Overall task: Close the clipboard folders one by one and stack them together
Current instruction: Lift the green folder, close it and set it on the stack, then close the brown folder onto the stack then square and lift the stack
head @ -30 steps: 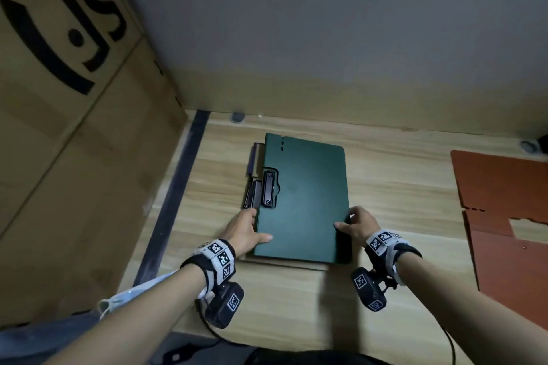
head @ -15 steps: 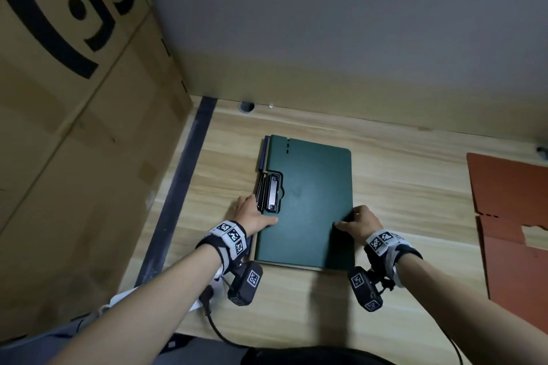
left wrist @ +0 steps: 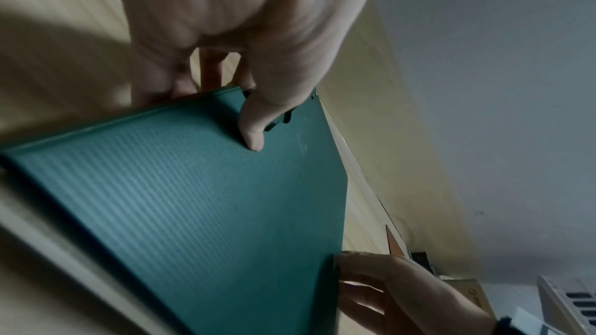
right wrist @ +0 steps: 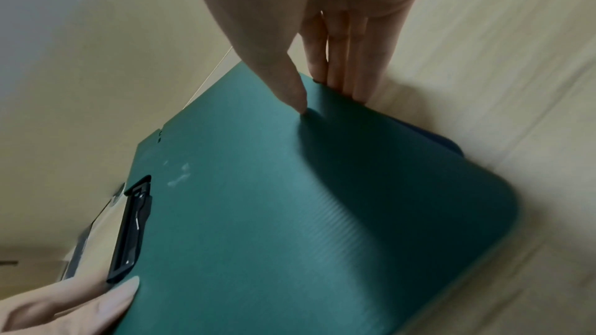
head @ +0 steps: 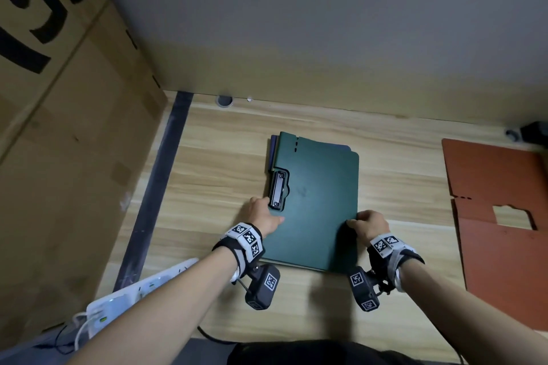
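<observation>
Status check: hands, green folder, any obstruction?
Left hand and right hand grip green clipboard folder, closed on the stack. Orange folder lies open, apart. Nothing blocking.

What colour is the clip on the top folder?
Black, on the dark green folder; the clip shows best in the head view.

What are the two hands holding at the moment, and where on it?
Both hold the green clipboard folder: the left hand at its clip-side edge below the clip, the right hand at the opposite long edge.
</observation>
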A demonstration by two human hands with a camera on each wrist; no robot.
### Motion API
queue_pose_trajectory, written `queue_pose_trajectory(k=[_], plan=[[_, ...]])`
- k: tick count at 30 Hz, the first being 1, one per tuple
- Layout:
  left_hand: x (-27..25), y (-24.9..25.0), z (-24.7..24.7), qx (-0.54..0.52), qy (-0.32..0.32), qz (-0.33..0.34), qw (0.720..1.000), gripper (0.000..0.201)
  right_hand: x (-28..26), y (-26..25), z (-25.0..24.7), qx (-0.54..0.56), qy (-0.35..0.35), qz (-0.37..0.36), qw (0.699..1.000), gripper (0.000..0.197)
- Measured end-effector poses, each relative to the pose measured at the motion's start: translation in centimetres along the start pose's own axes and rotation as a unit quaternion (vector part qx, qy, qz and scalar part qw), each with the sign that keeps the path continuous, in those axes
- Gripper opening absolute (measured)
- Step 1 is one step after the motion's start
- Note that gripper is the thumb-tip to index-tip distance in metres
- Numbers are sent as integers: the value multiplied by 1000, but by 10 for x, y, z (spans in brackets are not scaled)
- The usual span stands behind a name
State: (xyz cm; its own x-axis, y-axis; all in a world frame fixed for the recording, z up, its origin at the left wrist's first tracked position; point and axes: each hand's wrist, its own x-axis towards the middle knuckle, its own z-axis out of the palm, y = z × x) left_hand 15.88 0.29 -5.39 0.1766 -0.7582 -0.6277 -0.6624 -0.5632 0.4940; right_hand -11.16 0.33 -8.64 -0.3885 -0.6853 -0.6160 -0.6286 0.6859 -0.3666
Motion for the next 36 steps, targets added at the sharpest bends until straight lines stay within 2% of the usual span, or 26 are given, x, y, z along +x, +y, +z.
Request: queue_pose_trajectory(k=[3,9,16,25,30,33,36], plan=[[-5,8,13,30,1,7,1000,72,-1,5,-15,0,-3,-1,1000,10],[-15,25,40,89,8,29,996,64,-1,23,-34,-3,0,9,1000,15],[-20,44,72,83,4,42,996,65,4,53,-57,-8,-4,27,1000,19],[-32,56,99,41,5,12,999,80,23,71,-72,12,29,-44,999,33],[-31,71,102,57,10,-25,998,76,30,74,-86,10,-10,-76,997,32],[-37,90,103,80,23,-44,996,101,38,83,-99,39,-14,-94,995,32],[-46,116,111,137,72,0,988,105,54,103,-125,80,5,-116,990,33]])
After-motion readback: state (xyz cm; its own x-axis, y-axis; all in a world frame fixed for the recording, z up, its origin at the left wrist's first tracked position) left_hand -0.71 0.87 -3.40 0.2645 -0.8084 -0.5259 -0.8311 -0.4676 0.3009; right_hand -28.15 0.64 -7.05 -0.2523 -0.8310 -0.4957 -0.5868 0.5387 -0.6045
